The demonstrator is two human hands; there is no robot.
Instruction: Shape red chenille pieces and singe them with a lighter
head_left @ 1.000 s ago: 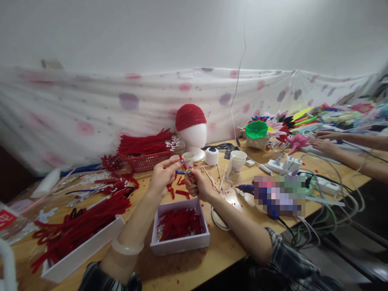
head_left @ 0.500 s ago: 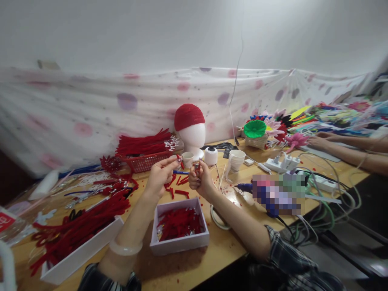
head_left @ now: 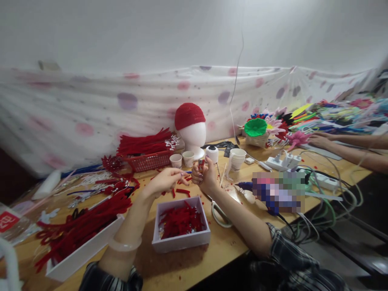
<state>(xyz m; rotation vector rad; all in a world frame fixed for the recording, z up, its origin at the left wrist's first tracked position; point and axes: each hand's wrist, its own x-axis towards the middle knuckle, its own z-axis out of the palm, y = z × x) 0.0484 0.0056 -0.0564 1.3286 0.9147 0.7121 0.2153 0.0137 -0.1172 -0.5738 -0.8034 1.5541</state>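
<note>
My right hand (head_left: 207, 178) is wrapped round a small red lighter (head_left: 201, 165), held upright above the table. To its left hovers my left hand (head_left: 166, 180), palm down, fingers pointing right over short red pieces (head_left: 183, 192); whether anything is between its fingertips is too small to tell. Below both hands stands a white box (head_left: 182, 244) with red fuzzy pieces (head_left: 182, 220) in it. Behind them is a white mannequin head (head_left: 194, 136) in a red cap (head_left: 189, 115).
A red basket (head_left: 148, 162) of red stems, paper cups (head_left: 237, 158) and a white jar (head_left: 211, 154) stand behind. Left is a long white box (head_left: 85, 249) of red stems. Right are glue guns, partly blurred, power strips (head_left: 283, 162), cables, and another person's hand (head_left: 319, 140).
My left hand has lowered and turned palm down; the small red piece seen at its fingertips no longer shows there. My right hand, with the lighter, has shifted slightly right.
</note>
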